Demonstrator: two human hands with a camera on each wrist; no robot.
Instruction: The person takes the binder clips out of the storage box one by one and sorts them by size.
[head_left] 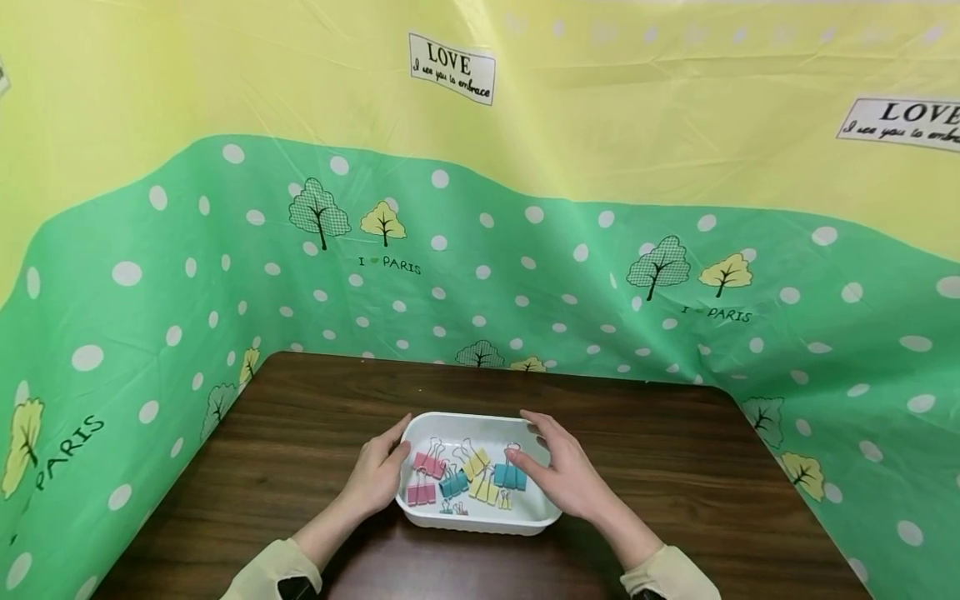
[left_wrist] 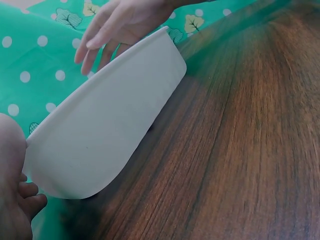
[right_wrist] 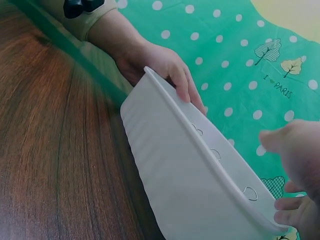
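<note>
A white plastic tray (head_left: 480, 523) rests on the table, holding several binder clips in pink, teal and yellow, large and small. My left hand (head_left: 377, 473) grips the tray's left end, its thumb over the rim and the fingers outside. At the right end is my right hand (head_left: 567, 477), fingers spread near the far right corner. Its thumb reaches over the tray's inside, above a teal binder clip (head_left: 510, 477). In the right wrist view the right thumb stands apart from the rim. Wire handles (right_wrist: 250, 193) of some clips show above the rim there.
The dark wood-grain table (head_left: 315, 400) extends around the tray. A green and yellow printed curtain (head_left: 480, 275) with white dots and trees encloses the back and both sides of the table.
</note>
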